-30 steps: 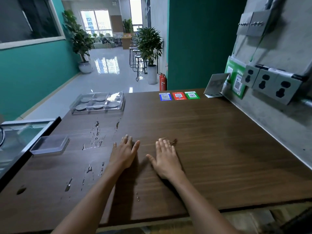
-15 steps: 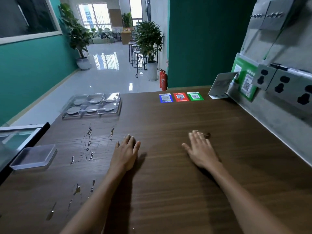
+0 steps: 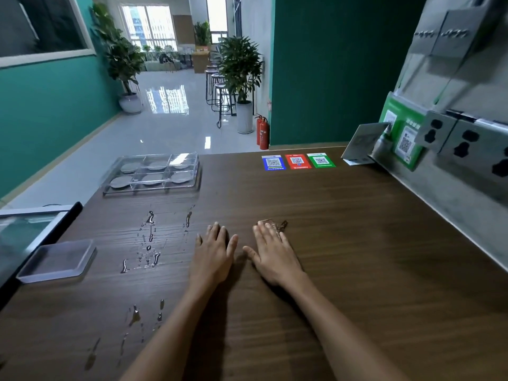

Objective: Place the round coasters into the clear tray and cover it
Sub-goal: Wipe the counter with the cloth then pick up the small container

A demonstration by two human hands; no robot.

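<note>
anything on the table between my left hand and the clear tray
Only spilled water drops lie on the table between the left hand and the clear tray; no solid thing is visible in the way.

A dark wood-grain worktop (image 3: 357, 257) carries a clear tray (image 3: 151, 174) with six round coasters (image 3: 152, 179) at its far left, and a clear lid (image 3: 56, 261) near the left edge. Water droplets (image 3: 149, 237) streak the wood between them. Blue, red and green QR stickers (image 3: 298, 161) lie at the far edge, and both hands, left hand (image 3: 213, 255) and right hand (image 3: 275, 255), rest flat at the middle
</note>
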